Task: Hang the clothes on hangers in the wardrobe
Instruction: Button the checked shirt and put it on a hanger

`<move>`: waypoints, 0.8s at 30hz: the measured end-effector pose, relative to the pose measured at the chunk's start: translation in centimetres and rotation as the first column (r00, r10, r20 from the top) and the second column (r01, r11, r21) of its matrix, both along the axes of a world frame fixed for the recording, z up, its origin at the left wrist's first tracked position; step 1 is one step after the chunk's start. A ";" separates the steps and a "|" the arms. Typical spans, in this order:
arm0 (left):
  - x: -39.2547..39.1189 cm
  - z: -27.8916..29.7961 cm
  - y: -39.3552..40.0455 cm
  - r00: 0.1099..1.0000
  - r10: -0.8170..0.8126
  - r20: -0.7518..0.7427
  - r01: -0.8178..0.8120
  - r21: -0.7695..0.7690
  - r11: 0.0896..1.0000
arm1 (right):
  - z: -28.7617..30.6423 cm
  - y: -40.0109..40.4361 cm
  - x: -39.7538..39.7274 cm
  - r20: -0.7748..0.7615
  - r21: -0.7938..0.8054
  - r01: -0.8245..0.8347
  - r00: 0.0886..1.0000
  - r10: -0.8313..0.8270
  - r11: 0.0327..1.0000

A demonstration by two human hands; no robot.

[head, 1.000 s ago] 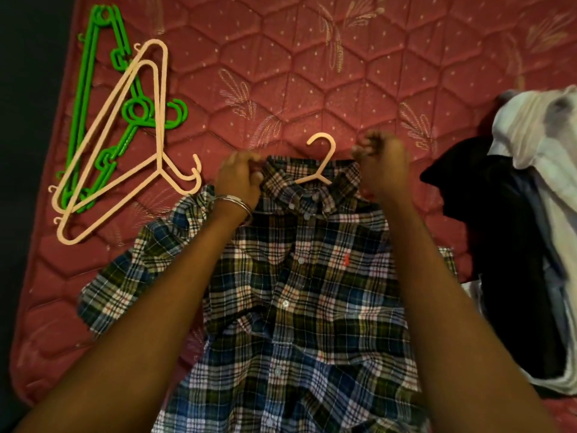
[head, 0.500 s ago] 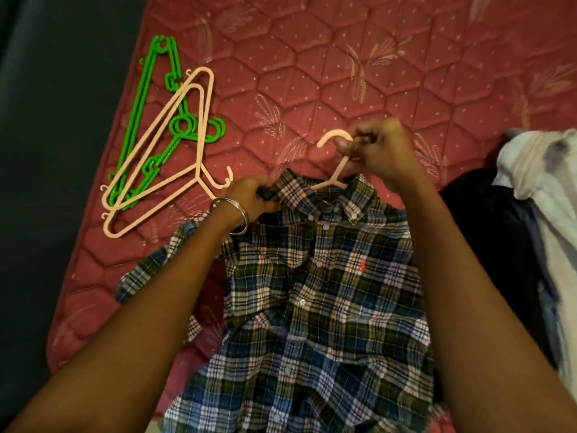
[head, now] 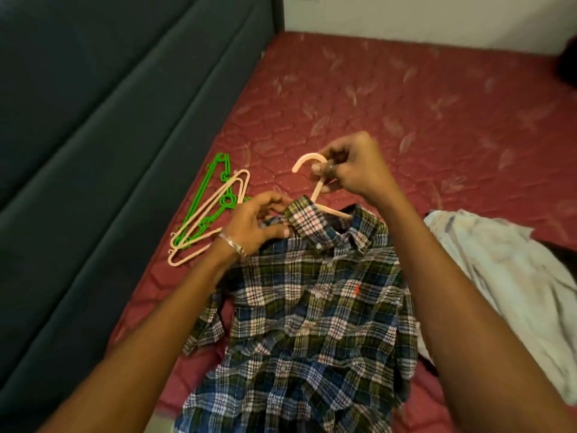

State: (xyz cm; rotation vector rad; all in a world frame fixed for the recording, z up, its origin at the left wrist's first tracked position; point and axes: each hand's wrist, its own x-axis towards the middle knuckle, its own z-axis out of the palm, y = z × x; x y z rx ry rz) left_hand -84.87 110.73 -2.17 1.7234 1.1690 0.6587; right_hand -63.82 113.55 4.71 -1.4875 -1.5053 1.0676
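A dark grey padded bed frame (head: 103, 126) fills the left side, running along the edge of a red quilted mattress (head: 406, 98) with a pale leaf pattern. Near that edge lie spare hangers: green plastic hangers (head: 199, 210) with looped shapes, and over them peach plastic hangers (head: 203, 232), just left of the left hand's fingers. The left hand (head: 259, 226), with a silver bangle (head: 232, 245) on its wrist, has its fingers curled and pinches the left side of the plaid shirt's collar, the thumb pressed on the cloth. The plaid shirt (head: 315, 314) is checked in green, blue, white and thin red lines, buttoned down the front with small white buttons, a small red emblem on the chest and a button-down collar; it lies front-up and rumpled on the mattress, its collar lifted between the two hands and its body reaching back toward the person, one short sleeve folded beside the left forearm. A peach hanger (head: 315, 195) sits inside the neck, its stem and hook rising out of the collar. The right hand (head: 352, 170), above the collar, pinches the stem just under the hook with curled fingers. Right of it lies a heap of pale crumpled clothing (head: 505, 270) over a dark garment
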 end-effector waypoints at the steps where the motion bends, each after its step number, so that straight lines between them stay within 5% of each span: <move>1: -0.8 1.7 -0.8 0.992 -0.010 -0.124 0.022 0.099 0.995 | 1.8 -0.5 0.2 -0.006 0.038 0.043 0.999 -0.043 0.998; 4: -4.9 6.0 -2.2 0.866 0.036 -0.500 0.113 0.265 0.958 | 7.0 -2.2 0.7 -0.047 0.164 0.177 0.984 -0.172 0.970; 6: -7.4 8.6 -2.7 0.790 0.105 -0.604 0.106 0.303 0.947 | 10.5 -3.1 1.0 -0.089 0.247 0.251 0.968 -0.236 0.936; 10: -10.4 14.7 -4.0 0.793 0.339 -0.507 -0.037 0.515 0.856 | 17.0 -4.7 1.3 -0.072 0.474 0.338 0.935 -0.347 0.813; 15: -12.2 18.8 -6.7 0.746 0.583 -0.321 -0.066 0.836 0.544 | 21.8 -7.3 1.8 -0.109 0.627 0.418 0.883 -0.458 0.658; 19: -13.1 19.4 -9.9 0.842 0.352 -0.409 -0.028 0.618 0.786 | 23.9 -9.8 -0.6 -0.017 0.619 0.251 0.952 -0.307 0.744; 22: -13.1 22.1 -10.8 0.914 0.400 -0.074 -0.299 0.544 0.784 | 24.5 -11.0 -3.4 -0.007 0.494 0.084 0.996 -0.093 0.866; 24: -11.8 24.2 -10.4 0.931 0.338 -0.136 -0.234 0.490 0.840 | 25.1 -11.5 -5.5 0.022 0.497 0.008 1.000 -0.022 0.867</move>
